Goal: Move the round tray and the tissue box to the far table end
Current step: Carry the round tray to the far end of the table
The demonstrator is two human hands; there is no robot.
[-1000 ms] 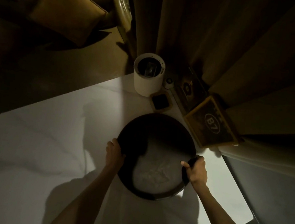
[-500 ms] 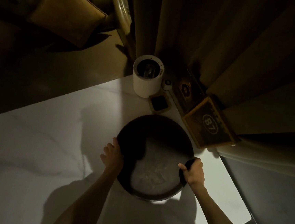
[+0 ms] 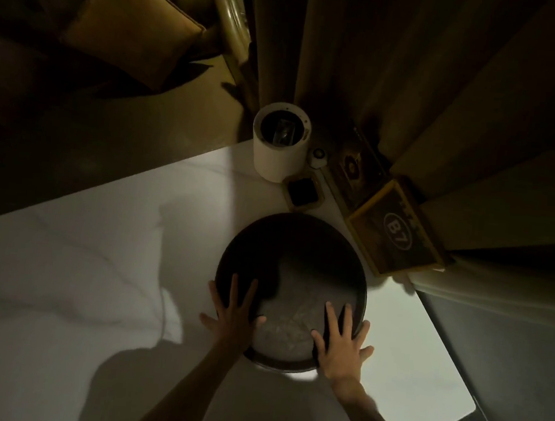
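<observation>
Head view, dim light. The round tray (image 3: pixel 290 292), dark with a raised rim, is lying flat on the white table (image 3: pixel 79 277), toward the table's far right part. Both hands are hovering over or resting on the tray's near half with fingers spread; neither is gripping the rim. The left hand (image 3: pixel 231 317) is lying over the tray's rim at about 8 o'clock, its fingertips reaching onto the dark inner floor and its thumb pointing out over the table. The right hand (image 3: pixel 341 345) is covering the rim at about 4 o'clock, fingers pointing toward 12 o'clock. Whether the palms are pressing down cannot be told.

Beyond the tray, at 12 o'clock, a small square dish (image 3: pixel 303 194) is sitting just beside the rim, and a white cylinder (image 3: pixel 280 146) is standing behind it at the table's far edge. At 2 o'clock a box marked "B7" (image 3: pixel 398 229) is lying near the tray, against the curtain (image 3: pixel 415 71).
</observation>
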